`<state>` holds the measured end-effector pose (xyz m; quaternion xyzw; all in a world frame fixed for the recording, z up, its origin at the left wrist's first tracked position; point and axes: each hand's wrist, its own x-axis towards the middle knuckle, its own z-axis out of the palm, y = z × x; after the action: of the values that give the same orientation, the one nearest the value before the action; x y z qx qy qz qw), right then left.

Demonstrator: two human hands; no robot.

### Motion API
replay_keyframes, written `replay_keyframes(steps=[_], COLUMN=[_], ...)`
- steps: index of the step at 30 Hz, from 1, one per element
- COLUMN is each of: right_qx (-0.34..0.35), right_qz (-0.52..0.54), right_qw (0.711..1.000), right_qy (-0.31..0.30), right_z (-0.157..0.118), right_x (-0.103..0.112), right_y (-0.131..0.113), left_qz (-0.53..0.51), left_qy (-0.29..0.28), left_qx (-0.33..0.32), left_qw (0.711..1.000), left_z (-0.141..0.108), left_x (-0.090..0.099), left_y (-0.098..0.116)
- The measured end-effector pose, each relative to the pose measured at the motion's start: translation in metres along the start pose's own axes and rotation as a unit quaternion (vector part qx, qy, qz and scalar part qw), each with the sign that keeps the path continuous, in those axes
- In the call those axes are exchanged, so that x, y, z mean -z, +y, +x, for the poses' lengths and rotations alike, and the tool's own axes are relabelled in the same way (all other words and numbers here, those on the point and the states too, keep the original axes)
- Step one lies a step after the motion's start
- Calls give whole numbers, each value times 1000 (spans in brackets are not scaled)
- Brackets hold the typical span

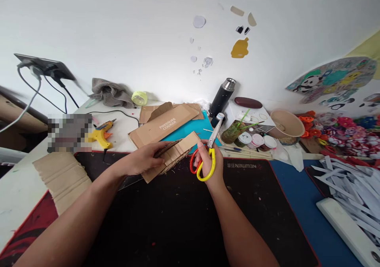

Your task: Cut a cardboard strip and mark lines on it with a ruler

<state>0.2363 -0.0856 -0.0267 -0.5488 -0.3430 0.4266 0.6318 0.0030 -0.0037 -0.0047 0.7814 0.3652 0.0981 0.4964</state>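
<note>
Cardboard strip (178,150) in the left grip (145,158), scissors (211,140) in the right grip (215,162)

Holding the cardboard strip above the upper part of the black mat (190,219), left grip closed on its lower-left end, thumb over the pale face. Slanting up toward 2 o'clock, with a rough corrugated edge below; hard to tell whether folded or stacked in layers.

At 3 o'clock from the strip, right grip clasped round the red and yellow handles of the scissors, blades pointing up toward 1 o'clock. Right beside the strip's far end with the thumb; impossible to tell whether touching.

Around the strip, on the tabletop (20,203): at 12 o'clock, a brown box panel (166,125) printed "PRESSURE COOKER", lying partly over a blue sheet (204,120). At 9 o'clock, a yellow glue gun (102,137); between 8 and 9, a loose piece of brown card (63,180). At 10, a crumpled grey cloth (111,93). Between 1 and 2, a tilted-looking black flask (221,99). Between 2 and 3, a jar (233,134) with green sticks and, farther out, a tan bowl (287,124). At 3, small paint pots (257,140) and, well apart, a heap of white paper strips (347,186).
</note>
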Motion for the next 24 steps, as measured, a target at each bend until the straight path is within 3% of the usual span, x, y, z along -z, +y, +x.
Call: replay_keyframes(steps=[11, 24], right_qx=[4, -9], right_qz=[-5, 10], right_qw=[1000, 1000], right_qy=[15, 4], right_z=[4, 4], right_x=[2, 2], right_y=[5, 9], left_qz=[33, 45], left_qy=[19, 87], left_qx=[-2, -5], left_qw=[999, 995], left_z=[-1, 2], left_x=[-2, -9], left_y=[9, -3])
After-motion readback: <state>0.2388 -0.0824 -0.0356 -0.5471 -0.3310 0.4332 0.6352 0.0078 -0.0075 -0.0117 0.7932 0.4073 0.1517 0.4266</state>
